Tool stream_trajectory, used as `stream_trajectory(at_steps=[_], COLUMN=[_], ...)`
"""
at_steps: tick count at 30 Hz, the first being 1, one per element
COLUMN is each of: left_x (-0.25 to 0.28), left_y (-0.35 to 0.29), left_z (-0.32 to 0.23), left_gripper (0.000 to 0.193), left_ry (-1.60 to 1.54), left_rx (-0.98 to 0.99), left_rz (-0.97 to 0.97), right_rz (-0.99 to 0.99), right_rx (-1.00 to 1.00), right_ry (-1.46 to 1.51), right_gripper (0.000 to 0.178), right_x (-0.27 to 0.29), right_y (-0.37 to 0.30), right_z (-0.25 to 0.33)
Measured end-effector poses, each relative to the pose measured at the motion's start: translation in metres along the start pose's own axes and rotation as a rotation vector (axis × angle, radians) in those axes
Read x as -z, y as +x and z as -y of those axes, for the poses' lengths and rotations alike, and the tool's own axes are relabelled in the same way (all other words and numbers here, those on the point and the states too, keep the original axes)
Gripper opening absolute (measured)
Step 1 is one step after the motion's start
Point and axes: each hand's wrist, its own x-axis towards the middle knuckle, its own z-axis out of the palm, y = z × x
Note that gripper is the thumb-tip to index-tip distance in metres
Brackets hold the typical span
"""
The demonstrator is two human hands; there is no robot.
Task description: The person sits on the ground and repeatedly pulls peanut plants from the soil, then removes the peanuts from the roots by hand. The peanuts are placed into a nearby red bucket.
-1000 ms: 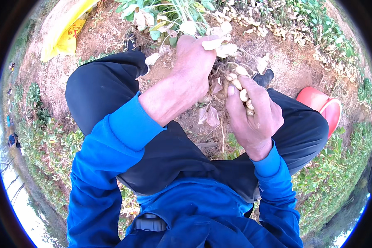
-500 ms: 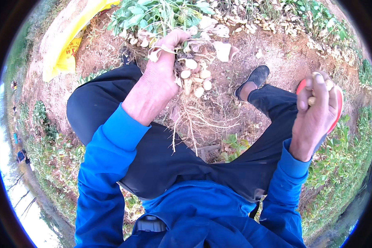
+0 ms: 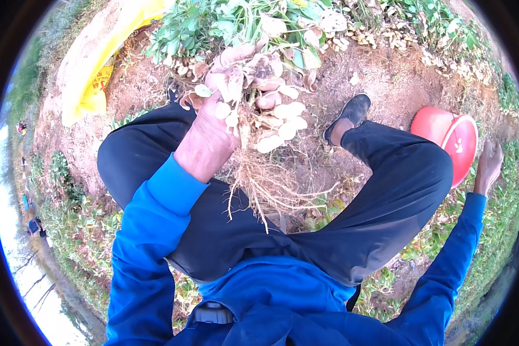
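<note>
My left hand [image 3: 219, 104] is closed around a peanut plant [image 3: 265, 72], held upside of its leaves so that its thin pale roots [image 3: 265, 190] hang toward me. A cluster of pale peanut pods [image 3: 279, 124] shows beside the fingers, and green leaves spread at the far side. Out at the far right, my right hand [image 3: 488, 167] is beside the rim of a red bucket [image 3: 435, 128]. Its fingers are blurred, and I cannot make out whether anything is in them. A few pale peanuts [image 3: 458, 145] show against the bucket's inside.
Pulled peanut plants [image 3: 386, 37] with pods lie in a row at the far side. A yellow sack [image 3: 89, 95] is at the far left. My shoe [image 3: 352, 112] rests on bare reddish soil between my bent legs [image 3: 386, 196] and the row. Low green plants grow on both sides.
My right hand has moved outward to the right, past the bucket, and the peanuts seen in its fingers no longer show there. The plant in my left hand has shifted slightly toward me.
</note>
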Motion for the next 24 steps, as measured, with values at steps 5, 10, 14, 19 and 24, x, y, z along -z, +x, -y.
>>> stream_trajectory(at_steps=[5,10,14,19,24], left_x=[-0.005,-0.033,-0.043,-0.032,-0.027], left_y=[-0.009,-0.005,-0.012,-0.012,-0.013], left_z=[-0.001,0.004,0.000,0.000,0.006], left_gripper=[0.038,0.040,0.037,0.040,0.036], left_ry=[-0.102,-0.217,-0.189,-0.059,0.132], left_rx=[0.065,0.197,0.243,0.195,0.035], left_rz=[0.079,0.091,0.078,0.019,-0.184], right_rz=[0.165,0.964,1.016,0.865,0.856], right_rx=[0.204,0.312,0.237,0.336,0.366], right_ry=[1.116,1.436,1.635,1.513,1.577], right_gripper=[0.033,0.042,0.050,0.050,0.044], right_x=[0.132,0.141,0.128,0.125,0.132], right_y=[-0.141,-0.212,-0.228,-0.235,-0.239], right_z=[0.234,0.331,0.364,0.371,0.377])
